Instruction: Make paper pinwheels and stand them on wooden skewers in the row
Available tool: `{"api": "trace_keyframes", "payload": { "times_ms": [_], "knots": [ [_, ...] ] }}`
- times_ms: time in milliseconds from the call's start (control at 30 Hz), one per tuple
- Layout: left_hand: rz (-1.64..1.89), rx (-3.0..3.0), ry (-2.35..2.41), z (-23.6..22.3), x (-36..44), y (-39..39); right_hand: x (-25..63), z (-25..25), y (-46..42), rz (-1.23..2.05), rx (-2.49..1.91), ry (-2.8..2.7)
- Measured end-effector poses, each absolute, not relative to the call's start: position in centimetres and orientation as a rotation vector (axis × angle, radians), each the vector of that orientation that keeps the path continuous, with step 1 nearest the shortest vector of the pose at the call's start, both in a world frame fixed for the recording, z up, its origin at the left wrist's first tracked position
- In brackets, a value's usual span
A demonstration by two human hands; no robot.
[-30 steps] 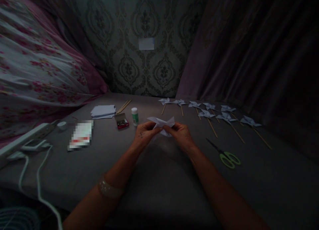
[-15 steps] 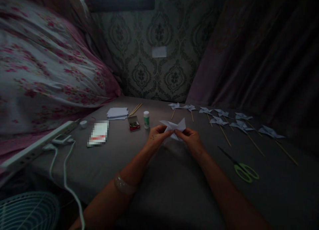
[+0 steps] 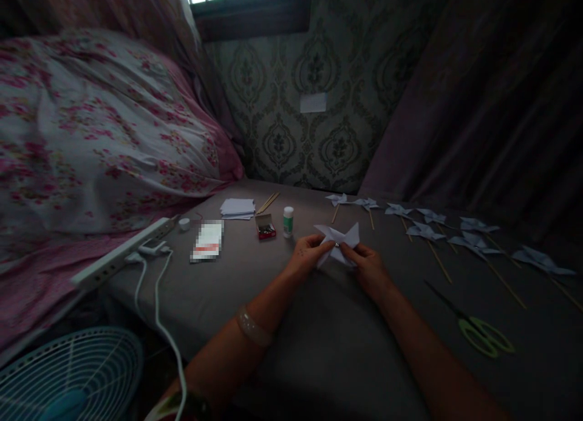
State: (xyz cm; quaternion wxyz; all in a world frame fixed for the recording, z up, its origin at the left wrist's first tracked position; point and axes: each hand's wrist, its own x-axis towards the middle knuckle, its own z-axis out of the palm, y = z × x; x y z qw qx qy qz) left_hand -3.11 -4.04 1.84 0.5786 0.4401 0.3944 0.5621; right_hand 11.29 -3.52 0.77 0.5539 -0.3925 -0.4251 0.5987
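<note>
A folded white paper pinwheel (image 3: 347, 236) is held between my two hands above the grey surface. My left hand (image 3: 308, 251) pinches its left side, thumb near the centre. From the other side my right hand (image 3: 368, 264) grips it, thumb also close to the middle. A small shiny pin head (image 3: 337, 245) shows at the centre between the thumbs. No stick is visible on this pinwheel. Just beyond my left hand stands a glue bottle (image 3: 288, 222) with a white cap and green label, beside an open small box (image 3: 265, 228) of metal pins.
Several finished pinwheels on sticks (image 3: 424, 231) lie at the right. Green-handled scissors (image 3: 483, 333) rest nearer me. Left of the box are a paper stack (image 3: 237, 209), loose sticks (image 3: 268, 203), a blurred packet (image 3: 208, 241) and a power strip (image 3: 122, 254). A fan (image 3: 68, 372) stands lower left.
The view has shifted, so the surroundings sit farther right and the window shows. The pinwheel has tilted to face me more, and the shiny pin head at its centre is now visible.
</note>
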Motion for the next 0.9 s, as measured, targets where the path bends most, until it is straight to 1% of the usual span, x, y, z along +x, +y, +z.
{"api": "trace_keyframes", "payload": {
  "times_ms": [100,267,400,533,600,767,900],
  "knots": [
    [1.281,1.146,1.027,2.5,-3.3,-3.9,11.3,0.5,-3.1,1.472,-0.893,-0.811],
    [1.269,1.426,1.227,5.1,-5.8,-3.1,12.0,0.0,-2.4,1.508,-0.957,-0.562],
    [1.346,1.479,1.364,6.5,-10.1,-1.0,12.4,-0.3,-2.2,1.597,-0.954,-0.472],
    [1.431,1.513,1.782,6.4,-15.0,1.9,12.3,-0.2,-2.3,1.625,-0.982,-0.426],
    [1.414,1.524,1.862,6.2,-17.3,3.2,12.1,-0.1,-2.4,1.631,-0.995,-0.418],
    [1.242,1.59,2.039,5.8,-22.1,6.3,11.9,0.1,-2.5,1.65,-0.982,-0.396],
    [0.993,1.663,2.184,5.6,-24.7,8.7,11.9,0.2,-2.6,1.657,-0.973,-0.371]
  ]
}}
